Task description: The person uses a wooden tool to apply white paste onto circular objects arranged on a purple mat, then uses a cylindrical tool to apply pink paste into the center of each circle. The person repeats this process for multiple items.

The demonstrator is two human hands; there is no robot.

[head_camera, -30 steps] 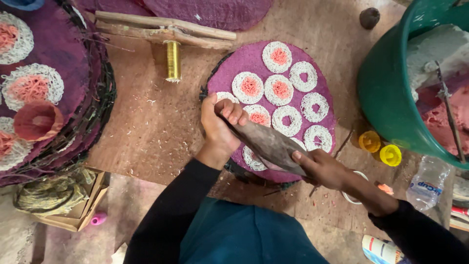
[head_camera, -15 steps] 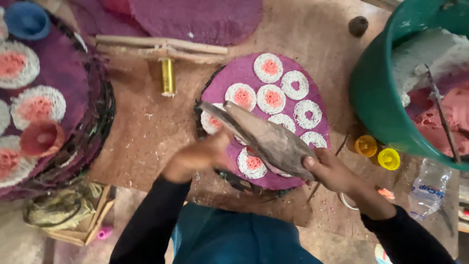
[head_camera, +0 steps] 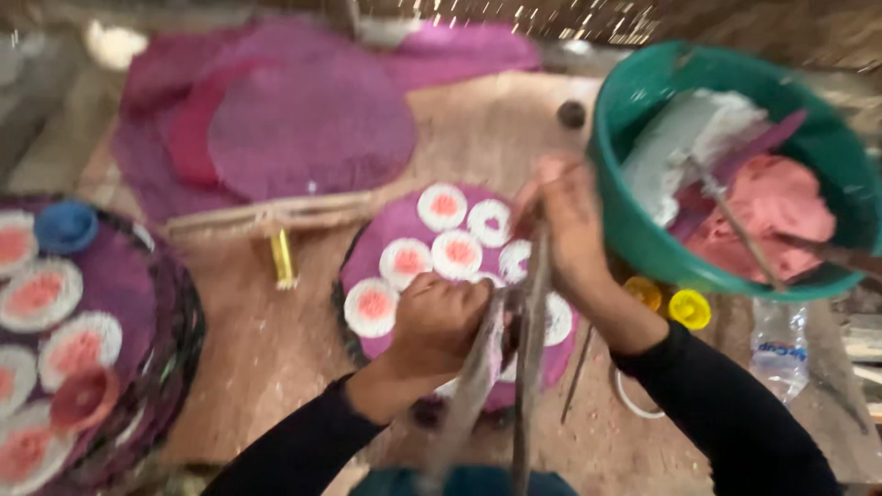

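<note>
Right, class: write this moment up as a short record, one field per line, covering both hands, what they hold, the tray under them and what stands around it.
left hand: gripping a grey cloth, above the near edge of the tray
right hand: holding the upper end of the same cloth, beside the basin
round purple tray: bears white discs with pink centres
green basin: right of the tray, holds white and pink paste
yellow caps: on the ground below the basin
plastic bottle: lying at far right
image: blurred by motion
</note>
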